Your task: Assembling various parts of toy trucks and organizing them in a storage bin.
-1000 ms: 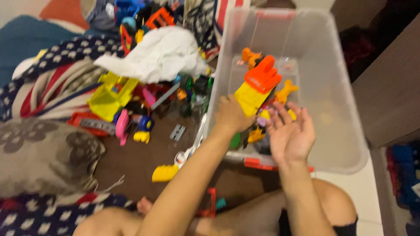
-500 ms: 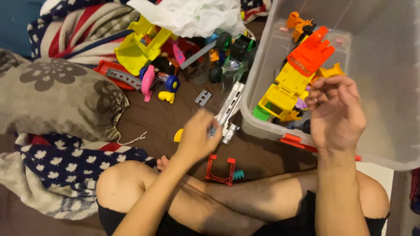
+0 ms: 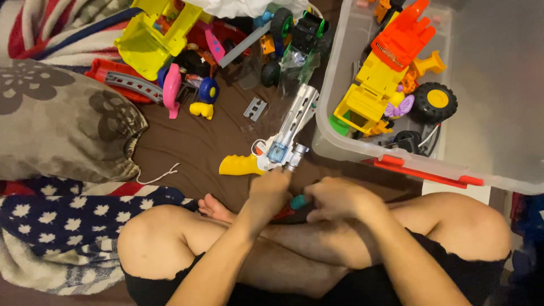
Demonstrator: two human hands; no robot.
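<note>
My left hand and right hand are both closed on the small red-and-teal toy piece just above my crossed legs. I should lift it gently, since the silver toy pistol lies just beyond my knuckles. Farther off sits the clear storage bin on the brown bedsheet.

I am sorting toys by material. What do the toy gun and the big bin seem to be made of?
The toy gun looks like plastic: a silver barrel with a metallic-looking sheen, a matte yellow grip and a clear blue part. The bin seems to be translucent, slightly frosted plastic, since the toys inside show through its wall.
</note>
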